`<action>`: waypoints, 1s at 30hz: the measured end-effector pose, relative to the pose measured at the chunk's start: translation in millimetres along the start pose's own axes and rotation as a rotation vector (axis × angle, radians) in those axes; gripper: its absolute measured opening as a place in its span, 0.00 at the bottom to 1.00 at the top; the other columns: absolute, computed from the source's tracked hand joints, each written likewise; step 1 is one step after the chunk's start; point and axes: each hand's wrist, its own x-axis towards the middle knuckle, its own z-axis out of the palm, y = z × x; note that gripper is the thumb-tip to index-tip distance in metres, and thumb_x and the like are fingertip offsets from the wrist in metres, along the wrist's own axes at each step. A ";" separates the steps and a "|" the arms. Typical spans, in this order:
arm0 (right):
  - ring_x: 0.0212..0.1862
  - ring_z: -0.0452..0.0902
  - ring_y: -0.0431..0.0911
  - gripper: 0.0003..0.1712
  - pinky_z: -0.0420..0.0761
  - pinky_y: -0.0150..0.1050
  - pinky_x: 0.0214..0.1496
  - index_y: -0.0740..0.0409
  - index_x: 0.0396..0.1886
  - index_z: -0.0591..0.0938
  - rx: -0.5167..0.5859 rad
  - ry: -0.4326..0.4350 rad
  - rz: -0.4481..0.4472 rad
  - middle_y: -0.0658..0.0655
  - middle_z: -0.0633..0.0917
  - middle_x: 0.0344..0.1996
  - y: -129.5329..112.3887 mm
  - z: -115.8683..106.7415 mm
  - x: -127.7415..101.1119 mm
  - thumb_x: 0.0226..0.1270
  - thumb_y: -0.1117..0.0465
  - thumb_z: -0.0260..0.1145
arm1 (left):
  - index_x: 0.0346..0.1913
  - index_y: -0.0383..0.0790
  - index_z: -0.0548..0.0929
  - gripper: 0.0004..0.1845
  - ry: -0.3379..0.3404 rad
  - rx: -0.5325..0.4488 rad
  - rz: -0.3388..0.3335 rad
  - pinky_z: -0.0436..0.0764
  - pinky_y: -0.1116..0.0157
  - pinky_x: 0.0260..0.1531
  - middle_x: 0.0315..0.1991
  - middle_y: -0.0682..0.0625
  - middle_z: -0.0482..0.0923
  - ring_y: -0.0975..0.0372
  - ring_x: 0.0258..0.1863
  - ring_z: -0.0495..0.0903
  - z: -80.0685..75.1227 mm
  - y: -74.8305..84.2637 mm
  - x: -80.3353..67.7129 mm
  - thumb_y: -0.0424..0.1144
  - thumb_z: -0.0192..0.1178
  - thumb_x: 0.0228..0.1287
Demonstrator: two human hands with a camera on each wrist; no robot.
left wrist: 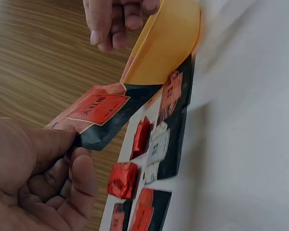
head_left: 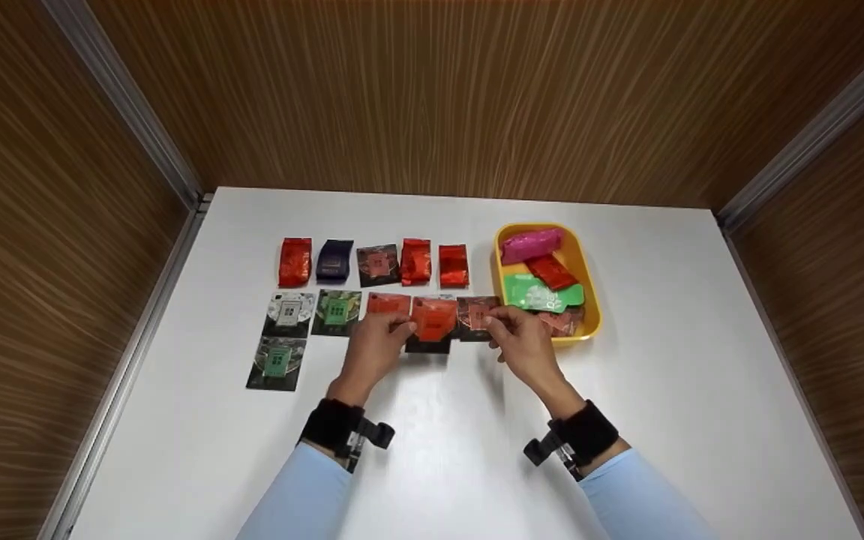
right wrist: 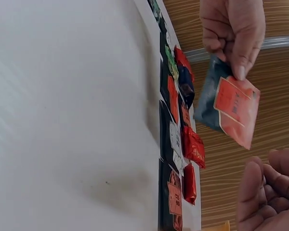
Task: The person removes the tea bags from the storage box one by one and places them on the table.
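The left hand [head_left: 373, 346] pinches an orange-and-black tea packet [head_left: 433, 322] by its corner, lifted above the white table [head_left: 664, 375]. The right hand [head_left: 522, 341], fingers loosely curled and holding nothing, hangs just beside the packet, near the yellow tray [head_left: 588, 289]. Further packets lie in rows [head_left: 376, 264] beyond.

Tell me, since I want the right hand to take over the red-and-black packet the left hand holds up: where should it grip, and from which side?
Probably the free edge of the red-and-black packet, from the right. The left hand pinches its left edge, so the flat packet sticks out toward the right hand, lifted off the table.
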 end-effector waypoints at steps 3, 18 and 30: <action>0.34 0.84 0.66 0.10 0.82 0.35 0.23 0.62 0.48 0.89 -0.007 0.001 -0.010 0.66 0.87 0.29 0.3 -3.7 -0.5 0.77 0.60 0.68 | 0.47 0.40 0.93 0.08 0.010 0.057 -0.069 0.82 0.56 0.41 0.37 0.46 0.90 0.55 0.35 0.85 -20.8 -14.7 -7.8 0.38 0.67 0.74; 0.34 0.85 0.62 0.12 0.82 0.35 0.23 0.63 0.49 0.89 -0.047 0.037 0.034 0.59 0.86 0.27 11.2 -15.5 -1.3 0.77 0.59 0.68 | 0.25 0.36 0.88 0.10 0.010 0.338 -0.236 0.76 0.59 0.25 0.22 0.47 0.85 0.54 0.22 0.81 -72.7 -66.6 -31.4 0.32 0.66 0.66; 0.32 0.85 0.60 0.09 0.82 0.34 0.24 0.63 0.47 0.89 -0.031 0.054 0.026 0.64 0.88 0.30 16.5 -20.0 -3.6 0.76 0.61 0.68 | 0.23 0.31 0.84 0.10 0.083 0.472 -0.291 0.83 0.43 0.32 0.29 0.31 0.86 0.39 0.31 0.86 -87.4 -72.8 -28.3 0.27 0.57 0.61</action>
